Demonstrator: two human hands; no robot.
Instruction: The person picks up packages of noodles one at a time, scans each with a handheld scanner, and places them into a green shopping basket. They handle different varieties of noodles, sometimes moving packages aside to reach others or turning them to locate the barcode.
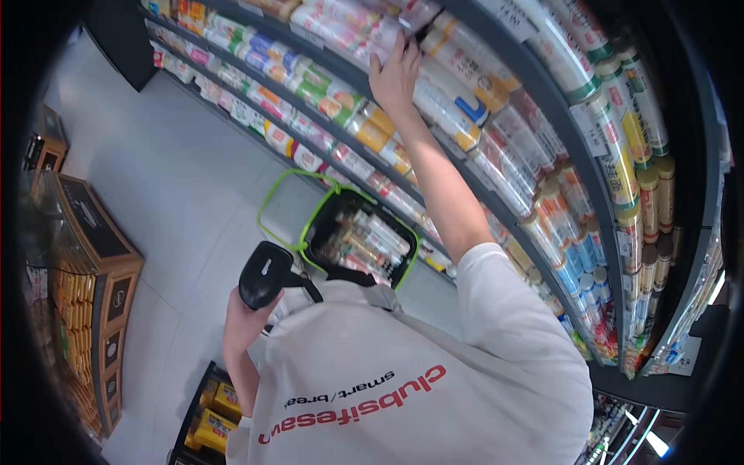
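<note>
My left hand (pixel 246 318) is closed around a black handheld scanner (pixel 266 273) in front of my chest. Stretched up to the shelf, my right hand (pixel 395 76) has its thumb apart from its fingers and lies against rolled noodle packs (pixel 360 39). Its fingertips are beside a gap between the pink-and-white packs and orange-and-white packs (pixel 469 66); no item shows clearly in its grasp. Below my arm, a black basket with a green rim (pixel 411 260) stands on the floor and holds several packs (pixel 368 244).
Curved shelves (pixel 562 128) of rolled packs run along the right. At the left stands a wooden display (pixel 116 267) with golden packages. A dark crate (pixel 186 422) with yellow packs (pixel 213 428) is at the lower left, on the grey floor (pixel 174 201).
</note>
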